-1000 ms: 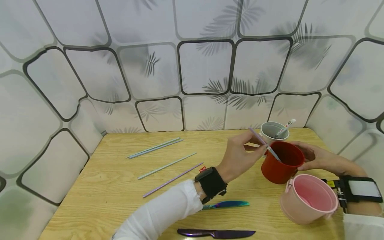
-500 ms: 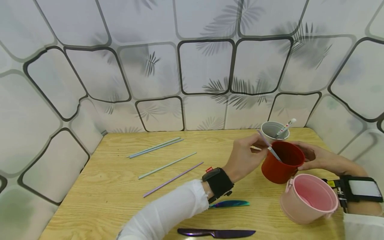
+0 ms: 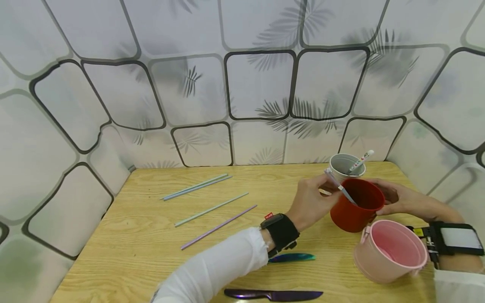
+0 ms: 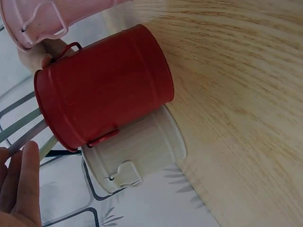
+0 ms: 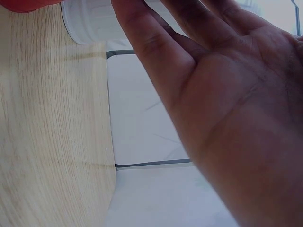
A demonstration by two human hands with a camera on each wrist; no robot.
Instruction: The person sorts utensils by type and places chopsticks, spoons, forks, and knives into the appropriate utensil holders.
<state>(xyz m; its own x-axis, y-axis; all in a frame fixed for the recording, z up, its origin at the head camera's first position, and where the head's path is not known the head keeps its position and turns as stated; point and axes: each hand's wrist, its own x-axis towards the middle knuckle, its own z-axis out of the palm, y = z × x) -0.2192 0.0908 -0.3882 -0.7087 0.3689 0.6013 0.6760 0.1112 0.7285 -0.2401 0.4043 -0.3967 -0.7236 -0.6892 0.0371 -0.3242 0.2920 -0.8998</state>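
My left hand (image 3: 325,186) pinches a thin pale purple straw (image 3: 338,185) near its upper end. The straw's lower end slants down into a red metal cup (image 3: 354,208), which leans to the left on the wooden table (image 3: 151,244). My right hand (image 3: 395,197) grips the cup's far right side, thumb at the rim. In the left wrist view the red cup (image 4: 104,90) lies against a white cup (image 4: 137,151), with my fingers (image 4: 23,184) beside the straw (image 4: 23,135). The right wrist view is mostly palm (image 5: 213,94).
A pink cup (image 3: 390,250) stands in front of my right wrist. Behind the red cup, a white cup (image 3: 341,164) holds a white pen (image 3: 361,161). Several straws (image 3: 210,209) lie at table centre-left. Two knives, teal (image 3: 293,257) and purple (image 3: 273,294), lie near the front edge.
My left hand has moved right and down towards the red cup, and the straw has slid deeper into it. The right hand and the cups have stayed put.
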